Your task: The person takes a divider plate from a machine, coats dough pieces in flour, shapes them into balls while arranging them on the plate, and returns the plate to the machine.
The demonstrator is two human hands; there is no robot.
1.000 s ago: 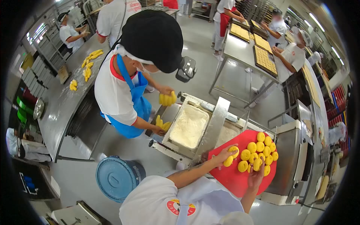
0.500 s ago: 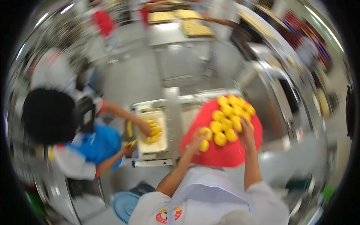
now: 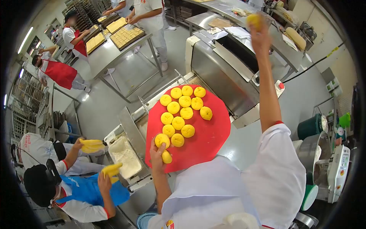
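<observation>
A red board point(image 3: 207, 141) in front of me carries several round yellow dough balls point(image 3: 178, 123), many creased on top. At its left edge, my left hand point(image 3: 155, 155) has its fingers curled around a dough ball point(image 3: 166, 157), close against another on the board. My right hand point(image 3: 260, 38) is raised far out to the upper right, away from the board, gripping a yellow dough ball point(image 3: 254, 22) that looks slightly blurred. To my left, a co-worker in a blue apron holds yellow dough pieces point(image 3: 92, 145) in one hand and more dough pieces point(image 3: 111, 170) in the other.
A white tray with flour point(image 3: 125, 157) sits left of the board, beside a metal divider point(image 3: 131, 131). Beyond stands a steel machine point(image 3: 225, 76) with a red button. People work at a table point(image 3: 100, 61) holding dough trays. A scale point(image 3: 339, 173) is at right.
My right hand has left the board and swung up to the right with a dough ball. My view has turned. The co-worker's hands have lifted away from the flour tray with dough pieces.
</observation>
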